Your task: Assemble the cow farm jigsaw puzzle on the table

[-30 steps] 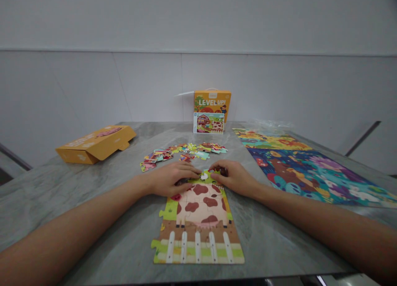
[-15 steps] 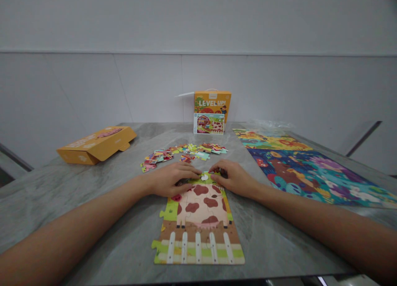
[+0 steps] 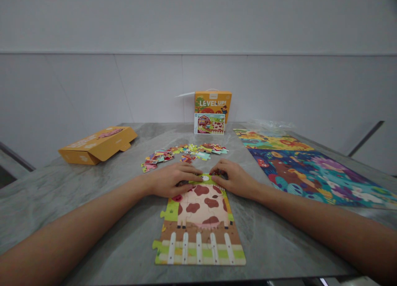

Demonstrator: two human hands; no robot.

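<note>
A partly joined jigsaw puzzle [image 3: 201,220] lies flat before me, showing a cow with brown patches, a dirt strip and a white fence. My left hand [image 3: 173,179] rests over its upper left corner, fingers stretched out and thumb apart, touching the green top row. At the upper right corner, my right hand [image 3: 232,178] has curled fingers and thumb closed about a puzzle piece [image 3: 218,173], mostly hidden by the fingers. Between the hands, a white patch on green shows in the top row. Beyond them lie loose puzzle pieces [image 3: 161,156] in an arc.
An orange box [image 3: 99,143] lies at the left. At the back, a picture card [image 3: 210,124] leans against an orange LEVEL UP! box [image 3: 214,99]. Finished colourful puzzles [image 3: 310,174] cover the right side, with clear plastic wrap [image 3: 273,125] behind them.
Both hands stay at the puzzle's top corners with hardly any motion. The whole view has shifted a few pixels.
</note>
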